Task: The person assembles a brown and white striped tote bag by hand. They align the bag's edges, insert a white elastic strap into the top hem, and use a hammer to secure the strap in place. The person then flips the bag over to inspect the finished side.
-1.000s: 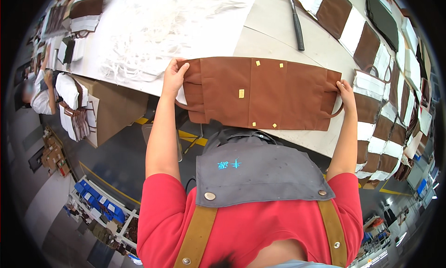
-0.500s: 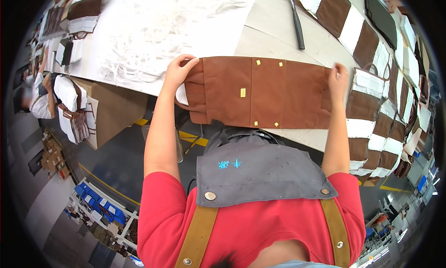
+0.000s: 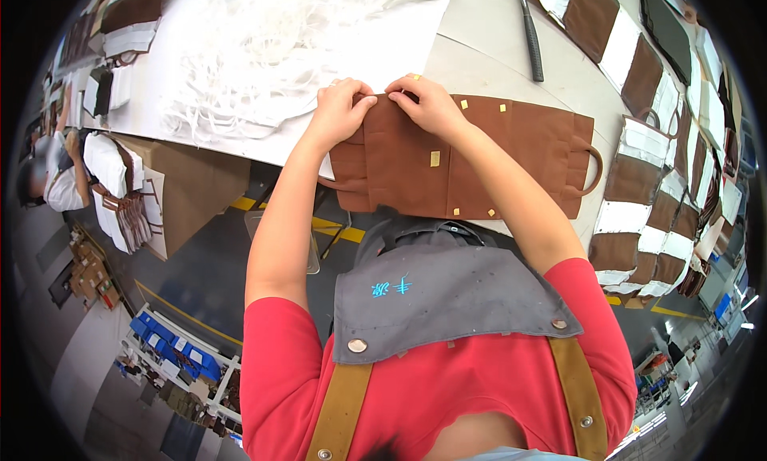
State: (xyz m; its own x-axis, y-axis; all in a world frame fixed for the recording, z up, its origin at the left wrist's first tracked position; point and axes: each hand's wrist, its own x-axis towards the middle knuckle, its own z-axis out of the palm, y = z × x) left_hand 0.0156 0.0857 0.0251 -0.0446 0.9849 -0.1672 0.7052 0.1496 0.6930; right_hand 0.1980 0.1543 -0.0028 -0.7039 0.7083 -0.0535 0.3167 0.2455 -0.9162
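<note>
A brown bag piece (image 3: 479, 161) lies flat across the near edge of the table, with small yellow stickers on it and a looped handle at its right end. My left hand (image 3: 343, 113) has its fingers closed on the upper edge near the left end. Close beside it, my right hand (image 3: 427, 105) pinches the same edge, its forearm crossing over the bag piece. A small yellow bit shows on a finger of the right hand. What lies between the fingertips is partly hidden.
White strips (image 3: 240, 77) are heaped at the far left of the table. A hammer (image 3: 530, 41) lies beyond the bag piece. Rows of brown and white pieces (image 3: 631, 177) overlap on the right. Further left, a person (image 3: 68, 169) sits beside stacked pieces and a brown board (image 3: 200, 181).
My right hand has left the right end of the bag piece and come over to the left hand at the upper edge. The right-end handle now shows. The view has shifted slightly.
</note>
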